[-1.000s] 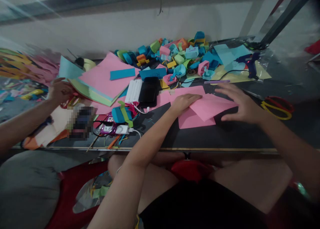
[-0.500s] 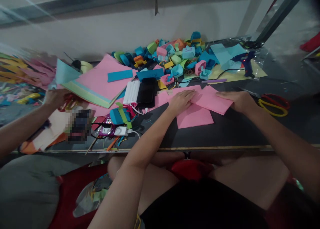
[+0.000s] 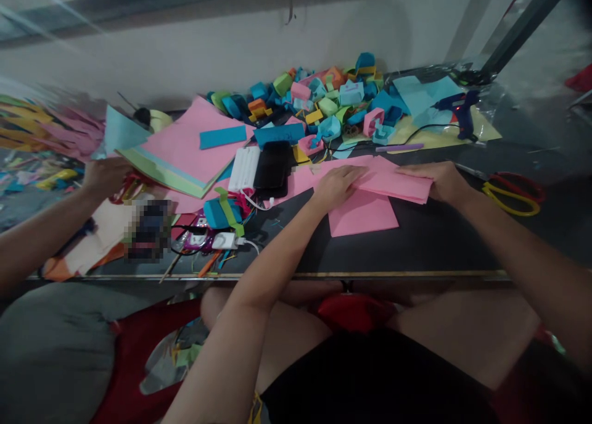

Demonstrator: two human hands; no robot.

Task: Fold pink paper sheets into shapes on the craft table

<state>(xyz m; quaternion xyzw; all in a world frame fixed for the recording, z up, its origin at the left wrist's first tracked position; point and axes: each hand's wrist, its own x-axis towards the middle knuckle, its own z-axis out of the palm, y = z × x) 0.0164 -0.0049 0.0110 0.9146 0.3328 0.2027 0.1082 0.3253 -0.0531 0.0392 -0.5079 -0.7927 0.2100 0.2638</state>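
A folded pink paper sheet lies slantwise over another pink sheet on the dark table. My left hand rests with its fingers stretched out on the left end of the folded paper. The right end is gripped by my right hand, its thumb side along the upper edge and some fingers hidden. Just right of that hand lie scissors with red and yellow handles. Beyond the paper is a purple strip.
Small coloured paper pieces are heaped along the wall. A blue glue gun stands at the back right, its light red. A phone and a white power bank lie left of my hands. A co-worker's hand holds red-handled scissors.
The right part of the folded pink paper has tipped, its lower edge rising and its visible face narrowing. My right hand has shifted slightly up with it; my left hand has stayed on the paper.
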